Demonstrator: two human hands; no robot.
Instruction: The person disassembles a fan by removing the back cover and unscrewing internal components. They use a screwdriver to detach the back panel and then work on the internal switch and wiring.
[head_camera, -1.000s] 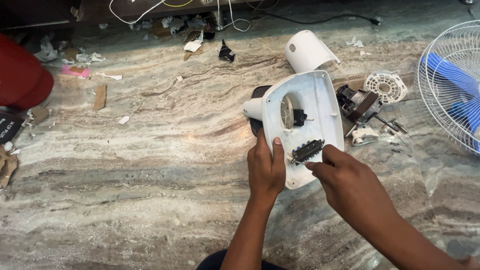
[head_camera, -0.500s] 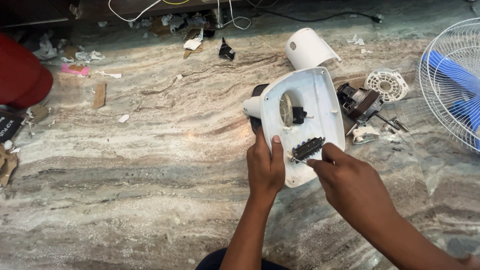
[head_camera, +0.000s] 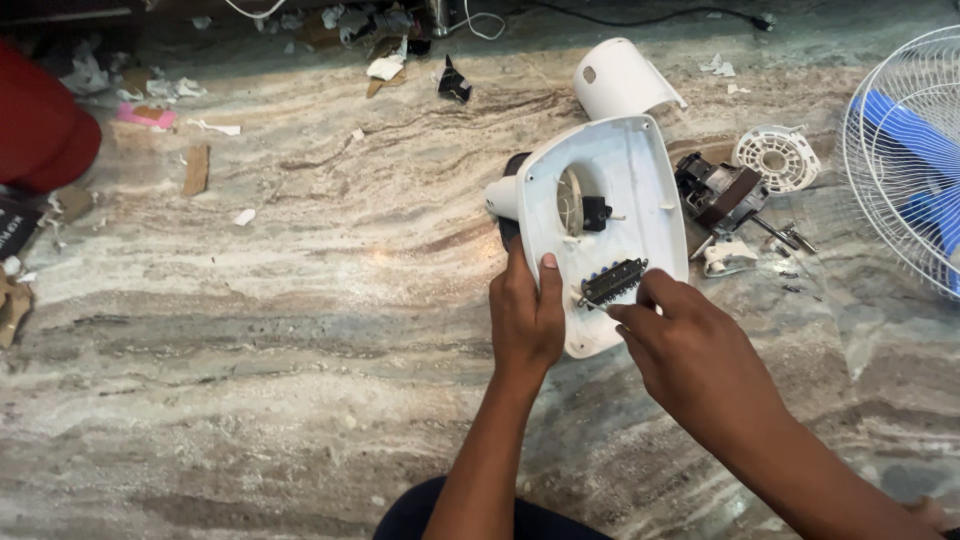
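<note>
Head view: white fan base lies underside up on the marble floor, near centre right. Left hand has its grip clamped on the base's left edge, thumb over the rim. Right hand has fingertips pinched together at the black switch block set in the base; whether it is lifted free, cannot tell. Just right of the base: motor, round white cap, fan guard. White cover lies behind.
</note>
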